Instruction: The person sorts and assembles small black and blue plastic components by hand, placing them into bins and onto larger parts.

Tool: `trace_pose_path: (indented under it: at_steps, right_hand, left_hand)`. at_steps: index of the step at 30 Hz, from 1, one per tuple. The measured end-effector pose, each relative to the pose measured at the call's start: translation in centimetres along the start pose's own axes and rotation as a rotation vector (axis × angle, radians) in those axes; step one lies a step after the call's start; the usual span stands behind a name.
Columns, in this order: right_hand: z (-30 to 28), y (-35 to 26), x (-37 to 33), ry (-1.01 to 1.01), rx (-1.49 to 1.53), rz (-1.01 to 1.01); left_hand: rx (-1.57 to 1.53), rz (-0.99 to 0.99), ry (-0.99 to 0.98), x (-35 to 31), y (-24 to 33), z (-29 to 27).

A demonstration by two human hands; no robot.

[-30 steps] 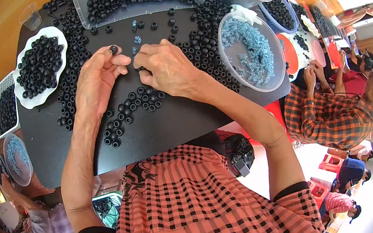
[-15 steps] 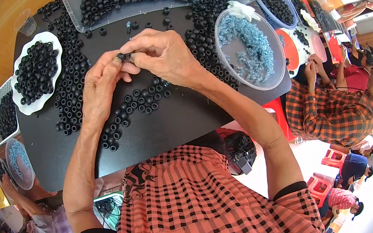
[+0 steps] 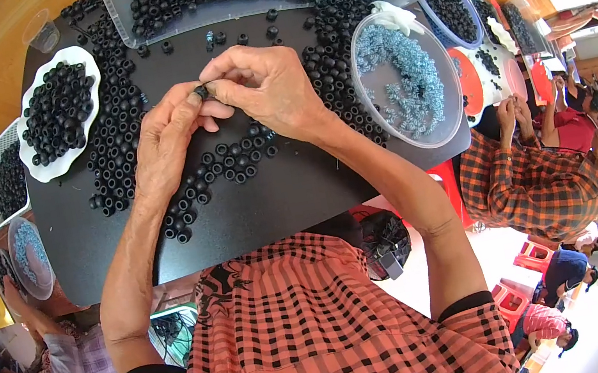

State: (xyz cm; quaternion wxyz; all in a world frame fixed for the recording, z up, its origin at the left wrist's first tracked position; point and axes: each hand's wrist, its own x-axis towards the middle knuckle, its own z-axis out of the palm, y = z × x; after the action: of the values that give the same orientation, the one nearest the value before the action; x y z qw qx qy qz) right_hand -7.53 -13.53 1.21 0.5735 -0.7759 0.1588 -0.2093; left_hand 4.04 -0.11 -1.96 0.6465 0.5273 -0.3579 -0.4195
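Over the middle of the dark table, my left hand (image 3: 168, 136) pinches a small black round plastic piece (image 3: 201, 91) between thumb and fingers. My right hand (image 3: 266, 91) meets it from the other side, its thumb and forefinger closed at the piece; whether it grips a second part is hidden. Below my hands lies a loose row of black hollow plastic pieces (image 3: 221, 169). A denser heap of the same pieces (image 3: 114, 142) spreads to the left, another (image 3: 328, 63) to the right. To the right stands a clear round tub (image 3: 385, 123) with small light-blue translucent parts (image 3: 412, 81).
A clear bin (image 3: 231, 16) of black pieces stands at the far edge. At left are a white scalloped plate (image 3: 62, 167) and a white basket (image 3: 21, 203), both holding black pieces. A person in a checked shirt (image 3: 544, 185) works at right; another person's arm (image 3: 31, 310) shows at left.
My hands stay together, with fingers shifting slightly around the black piece, which shows a little more now. The view has moved slightly; the table's contents look the same.
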Motion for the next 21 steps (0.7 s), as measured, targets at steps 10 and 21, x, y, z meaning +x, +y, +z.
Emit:
trace_pose_path:
  at_steps: [10,21]
  right_hand:
    - [0.2,0.4,-0.1,0.045,-0.176,-0.314]
    - [1.0,1.2,-0.6,0.112,-0.019,-0.196]
  left_hand:
    - [0.025,-0.018,0.011,0.0,-0.1,0.0]
    - [-0.253,-0.094,0.006,0.0,0.2,0.4]
